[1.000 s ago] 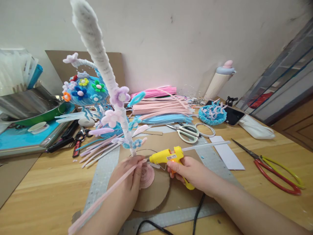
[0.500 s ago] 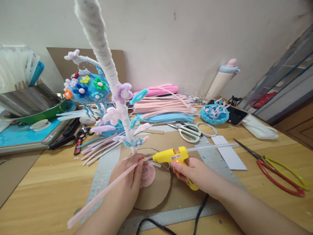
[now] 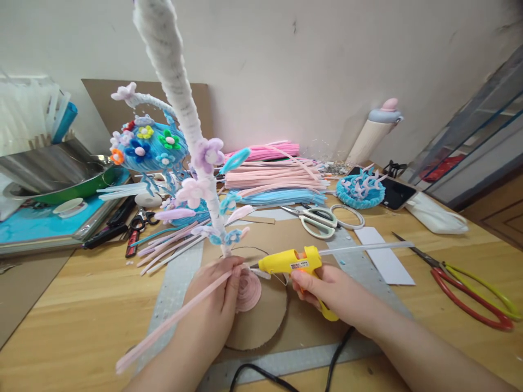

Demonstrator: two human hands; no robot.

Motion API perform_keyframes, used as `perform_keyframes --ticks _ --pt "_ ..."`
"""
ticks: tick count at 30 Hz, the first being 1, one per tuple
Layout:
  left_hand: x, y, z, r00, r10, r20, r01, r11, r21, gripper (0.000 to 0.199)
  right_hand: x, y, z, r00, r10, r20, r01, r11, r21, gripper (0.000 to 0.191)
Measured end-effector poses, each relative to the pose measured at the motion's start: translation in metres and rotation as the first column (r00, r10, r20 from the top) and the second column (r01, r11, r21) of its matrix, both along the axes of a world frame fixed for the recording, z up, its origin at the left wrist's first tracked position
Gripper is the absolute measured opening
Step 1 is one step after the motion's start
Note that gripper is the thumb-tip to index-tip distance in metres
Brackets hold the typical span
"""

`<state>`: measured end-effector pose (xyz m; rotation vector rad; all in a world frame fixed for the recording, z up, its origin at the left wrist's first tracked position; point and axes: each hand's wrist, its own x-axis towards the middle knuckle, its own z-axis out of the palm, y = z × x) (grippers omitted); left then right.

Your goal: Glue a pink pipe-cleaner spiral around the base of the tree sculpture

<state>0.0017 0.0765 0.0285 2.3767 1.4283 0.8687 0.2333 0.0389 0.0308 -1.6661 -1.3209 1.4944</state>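
My left hand (image 3: 212, 294) is closed on a pale pink pipe cleaner (image 3: 175, 321), whose free end runs down to the lower left. Beside its fingertips, a pink pipe-cleaner spiral (image 3: 249, 291) lies on a round cardboard disc (image 3: 261, 329). Just behind that hand rises a white fuzzy-wrapped stem (image 3: 183, 98) with lilac, pink and blue flowers; its foot is hidden. My right hand (image 3: 322, 288) grips a yellow glue gun (image 3: 290, 262), a clear glue stick (image 3: 368, 247) jutting from its back. The nozzle points left, close by my left fingertips; whether it touches anything I cannot tell.
Behind lie bundles of pink pipe cleaners (image 3: 269, 177) and blue ones (image 3: 281, 197), and white-handled scissors (image 3: 316, 222). Red-and-yellow-handled scissors (image 3: 469, 296) rest at right. A blue flowered basket (image 3: 151, 147) stands back left. The gun's black cord (image 3: 261, 373) loops in front.
The glue gun in my right hand has shifted slightly to the right. My left hand keeps its hold on the pipe cleaner. The whole view has moved a little.
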Motion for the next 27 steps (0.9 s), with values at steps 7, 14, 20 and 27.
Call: perform_keyframes --ticks 7,14,20,27 --pt "0.000 -0.001 0.000 1.000 -0.003 0.001 0.003 1.000 0.013 0.029 -0.003 0.002 -0.008 0.999 0.047 0.020 -0.048 0.997 0.061 0.043" --pt "0.000 0.000 0.000 1.000 -0.003 -0.001 0.003 1.000 -0.001 0.030 -0.003 -0.001 -0.002 0.989 0.039 0.142 -0.042 0.999 0.018 0.041" --pt "-0.001 0.000 0.001 1.000 -0.013 0.003 0.013 1.000 -0.012 0.029 -0.002 -0.006 0.003 0.987 0.037 0.157 -0.040 0.999 0.014 0.040" --pt "-0.001 0.000 -0.002 1.000 -0.006 -0.001 0.006 1.000 -0.002 0.029 0.002 -0.011 -0.003 0.993 0.010 0.118 -0.012 1.000 0.014 0.041"
